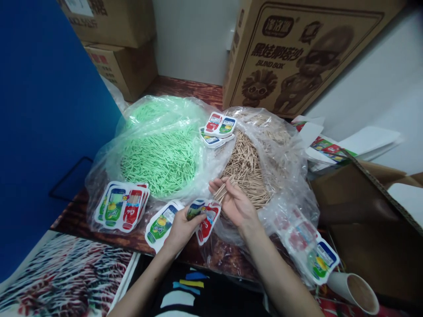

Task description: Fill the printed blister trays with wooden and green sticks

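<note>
My left hand [180, 229] pinches a bottle-shaped pack [209, 225] with a green-blue bottle and a red cola bottle printed on it. In my right hand [239, 204], fingers curl around a small bunch of brown sticks [222, 192], close to the pack's upper edge. That hand hovers over the front of an open clear bag of brown sticks [246, 165]. To its left lies a clear bag of light green sticks [158, 160]. Flat bottle-shaped packs [161, 225] lie beneath and beside my left hand.
Bottle-shaped packs are stacked at the table's left [121, 207]; more packs [220, 124] rest between the bags. Right of the bags are another pack [322, 263], a paper cup [355, 290] and an open carton [370, 229]. A large cardboard box [264, 57] stands behind.
</note>
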